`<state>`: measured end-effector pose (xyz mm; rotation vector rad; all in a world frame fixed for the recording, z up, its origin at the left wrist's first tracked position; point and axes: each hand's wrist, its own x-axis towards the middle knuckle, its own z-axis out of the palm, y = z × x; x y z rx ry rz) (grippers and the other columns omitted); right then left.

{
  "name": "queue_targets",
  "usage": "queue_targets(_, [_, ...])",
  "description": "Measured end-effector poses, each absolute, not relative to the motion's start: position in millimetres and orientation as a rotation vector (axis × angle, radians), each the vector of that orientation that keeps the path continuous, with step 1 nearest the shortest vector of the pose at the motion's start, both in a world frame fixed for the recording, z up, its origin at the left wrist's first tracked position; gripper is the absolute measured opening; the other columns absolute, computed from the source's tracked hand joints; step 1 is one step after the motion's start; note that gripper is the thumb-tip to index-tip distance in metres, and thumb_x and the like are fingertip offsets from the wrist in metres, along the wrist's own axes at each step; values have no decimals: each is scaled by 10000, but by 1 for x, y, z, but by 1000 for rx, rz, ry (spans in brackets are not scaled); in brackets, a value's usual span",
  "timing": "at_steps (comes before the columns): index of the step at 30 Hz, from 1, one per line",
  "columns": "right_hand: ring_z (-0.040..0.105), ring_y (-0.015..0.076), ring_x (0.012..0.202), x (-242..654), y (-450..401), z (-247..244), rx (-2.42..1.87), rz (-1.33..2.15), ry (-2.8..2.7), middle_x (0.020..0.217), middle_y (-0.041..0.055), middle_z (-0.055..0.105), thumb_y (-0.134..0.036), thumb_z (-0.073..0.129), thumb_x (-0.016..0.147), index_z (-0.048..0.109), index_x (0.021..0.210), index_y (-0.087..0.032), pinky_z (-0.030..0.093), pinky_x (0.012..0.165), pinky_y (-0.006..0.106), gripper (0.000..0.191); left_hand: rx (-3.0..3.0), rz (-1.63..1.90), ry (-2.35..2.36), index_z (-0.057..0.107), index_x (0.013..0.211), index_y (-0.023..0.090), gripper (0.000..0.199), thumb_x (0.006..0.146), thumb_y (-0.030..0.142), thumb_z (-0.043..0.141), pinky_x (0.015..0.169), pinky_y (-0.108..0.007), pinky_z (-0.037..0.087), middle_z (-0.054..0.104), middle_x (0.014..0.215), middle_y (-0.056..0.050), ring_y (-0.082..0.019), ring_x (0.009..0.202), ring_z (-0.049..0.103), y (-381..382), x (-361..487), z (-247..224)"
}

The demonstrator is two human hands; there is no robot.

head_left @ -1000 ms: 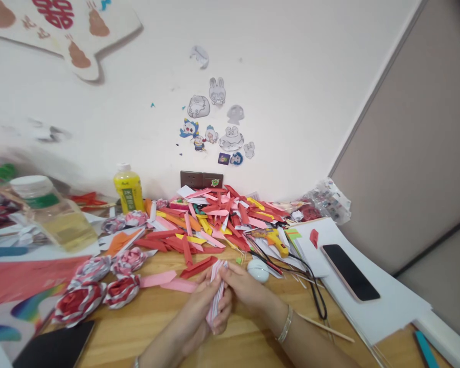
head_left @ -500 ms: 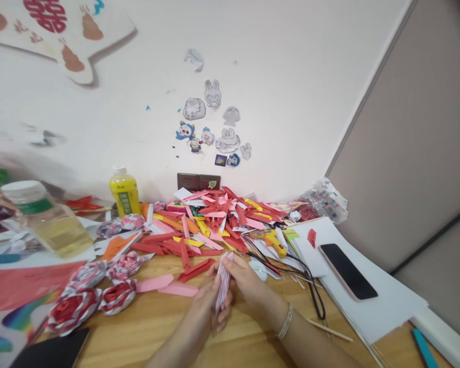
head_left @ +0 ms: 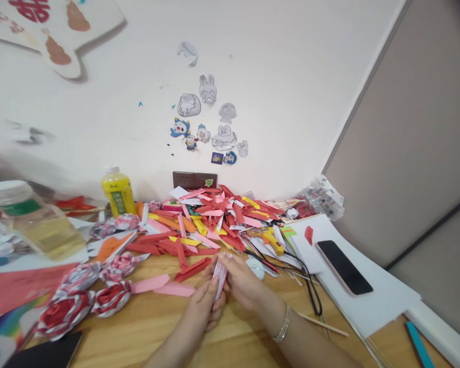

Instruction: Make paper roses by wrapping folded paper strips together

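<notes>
Above the wooden table (head_left: pixel 138 332), the left hand (head_left: pixel 204 302) and the right hand (head_left: pixel 244 282) are both closed around striped pink-and-white paper (head_left: pixel 221 281), near a red strip (head_left: pixel 193 270)

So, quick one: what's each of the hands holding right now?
Left hand: closed, holding a striped paper bundle.
Right hand: closed on the same bundle, near its far end.

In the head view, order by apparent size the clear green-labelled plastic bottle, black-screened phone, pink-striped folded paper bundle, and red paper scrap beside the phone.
1. Clear bottle
2. Black-screened phone
3. Pink-striped bundle, judged by its visible part
4. Red scrap
</notes>
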<state>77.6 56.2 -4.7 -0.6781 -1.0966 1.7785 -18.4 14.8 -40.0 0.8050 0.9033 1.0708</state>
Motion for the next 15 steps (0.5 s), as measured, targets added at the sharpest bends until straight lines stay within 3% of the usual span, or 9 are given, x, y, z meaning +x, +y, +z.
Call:
queue_targets(9, [353, 56, 352, 76, 56, -6, -689, 1817, -1065, 483, -53, 499, -535, 576, 735, 472, 654, -181, 170, 315, 167, 378, 788, 991, 787, 461, 797, 224, 514, 643, 699, 582, 306, -123, 138, 357, 437, 129, -20, 327, 159, 3, -18, -29])
queue_targets(15, [460, 84, 463, 72, 53, -9, -716, 1781, -1025, 516, -68, 483, -483, 636, 696, 473, 678, -187, 381, 475, 197, 339, 822, 1031, 733, 483, 648, 197, 479, 707, 668, 547, 286, -131, 124, 362, 399, 111, -11, 277, 169, 5, -19, -33])
